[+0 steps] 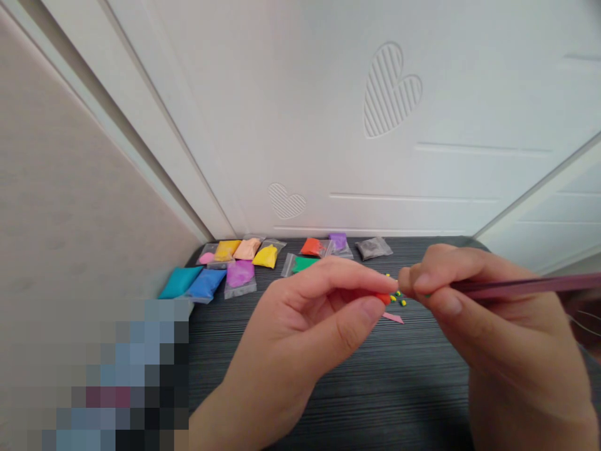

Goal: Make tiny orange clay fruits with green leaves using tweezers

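Note:
My left hand (305, 326) pinches a small orange-red clay piece (384, 298) between thumb and forefinger, held above the dark table (366, 388). Right beside it, my right hand (474, 307) is closed round a thin pink stick tool (526, 286) that runs off to the right; its tip meets the clay piece. Tiny yellow clay balls (400, 299) lie on the table just behind the fingertips. A small pink scrap (393, 318) lies below them.
Several small bags of coloured clay lie along the table's back edge: teal (181, 282), blue (205, 283), magenta (240, 274), yellow (265, 255), green (300, 264), orange (312, 247), grey (373, 248). A white panel with heart shapes (389, 88) stands behind. A blurred patch covers the lower left.

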Demonstrator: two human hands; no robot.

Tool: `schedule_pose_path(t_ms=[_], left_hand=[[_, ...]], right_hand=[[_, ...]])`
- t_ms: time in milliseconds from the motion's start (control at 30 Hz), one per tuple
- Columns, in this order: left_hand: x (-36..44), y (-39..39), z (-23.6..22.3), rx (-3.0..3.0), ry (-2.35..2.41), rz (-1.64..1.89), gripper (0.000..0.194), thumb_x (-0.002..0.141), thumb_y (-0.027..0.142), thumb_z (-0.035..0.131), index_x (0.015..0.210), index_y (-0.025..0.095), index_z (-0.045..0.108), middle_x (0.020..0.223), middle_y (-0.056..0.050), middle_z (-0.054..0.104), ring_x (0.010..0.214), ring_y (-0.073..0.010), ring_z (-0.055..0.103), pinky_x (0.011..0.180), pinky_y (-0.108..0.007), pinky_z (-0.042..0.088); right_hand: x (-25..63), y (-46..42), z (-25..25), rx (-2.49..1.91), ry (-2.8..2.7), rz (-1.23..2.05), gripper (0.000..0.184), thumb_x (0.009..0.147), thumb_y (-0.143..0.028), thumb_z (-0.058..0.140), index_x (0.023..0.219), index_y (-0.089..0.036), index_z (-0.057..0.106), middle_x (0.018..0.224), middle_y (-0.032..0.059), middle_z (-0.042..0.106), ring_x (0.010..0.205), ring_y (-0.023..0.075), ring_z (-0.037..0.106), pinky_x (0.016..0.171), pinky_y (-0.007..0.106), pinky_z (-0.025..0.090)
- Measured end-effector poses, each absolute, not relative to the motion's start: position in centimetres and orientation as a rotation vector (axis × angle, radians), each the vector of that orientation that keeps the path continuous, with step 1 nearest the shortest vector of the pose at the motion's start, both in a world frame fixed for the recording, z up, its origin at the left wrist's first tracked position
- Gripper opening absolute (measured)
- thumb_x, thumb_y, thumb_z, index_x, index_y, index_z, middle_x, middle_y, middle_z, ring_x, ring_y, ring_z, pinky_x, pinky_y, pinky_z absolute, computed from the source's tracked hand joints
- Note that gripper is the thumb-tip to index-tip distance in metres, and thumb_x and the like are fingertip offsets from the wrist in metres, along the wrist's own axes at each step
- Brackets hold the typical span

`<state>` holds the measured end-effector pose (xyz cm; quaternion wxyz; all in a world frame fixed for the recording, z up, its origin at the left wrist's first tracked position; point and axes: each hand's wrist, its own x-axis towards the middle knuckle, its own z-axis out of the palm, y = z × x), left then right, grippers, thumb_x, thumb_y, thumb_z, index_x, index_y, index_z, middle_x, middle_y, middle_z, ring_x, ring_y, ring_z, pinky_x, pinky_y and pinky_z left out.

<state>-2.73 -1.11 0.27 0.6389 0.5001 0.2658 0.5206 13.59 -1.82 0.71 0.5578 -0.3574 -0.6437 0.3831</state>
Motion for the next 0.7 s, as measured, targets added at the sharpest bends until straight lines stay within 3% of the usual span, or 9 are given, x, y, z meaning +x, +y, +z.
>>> schedule_pose_path(t_ms=[300,433,700], left_hand=[[-2.85,-0.79,0.0,1.023,0.558,1.161,0.017,0.07,0.008,0.061,0.078,0.021,0.066,0.077,0.002,0.066,0.073,-0.0104,0.06,0.069,-0.021,0.049],[-2.79,-0.87,0.04,1.021,0.571,1.134,0.023,0.071,0.01,0.061,0.087,0.025,0.067,0.079,0.002,0.067,0.074,-0.0112,0.061,0.068,-0.021,0.05],[-2.92,-0.78,-0.11,1.061,0.523,1.134,0.01,0.074,0.015,0.058,0.079,0.021,0.065,0.075,0.002,0.064,0.072,-0.0092,0.059,0.069,-0.019,0.047]], right_hand=[[13.8,-1.63,0.7,-0.846,-1.515,0.924,0.012,0.075,-0.019,0.057,0.083,-0.025,0.063,0.074,0.001,0.058,0.073,0.0139,0.054,0.058,0.025,0.045],[13.71,-1.51,0.68,-0.839,-1.517,0.892,0.011,0.075,-0.019,0.058,0.083,-0.025,0.063,0.071,0.0011,0.057,0.07,0.0133,0.053,0.055,0.024,0.045],[13.89,-1.28,0.54,-0.758,-1.475,1.056,0.009,0.076,-0.022,0.056,0.082,-0.024,0.062,0.067,-0.0007,0.051,0.066,0.0127,0.05,0.061,0.028,0.044]])
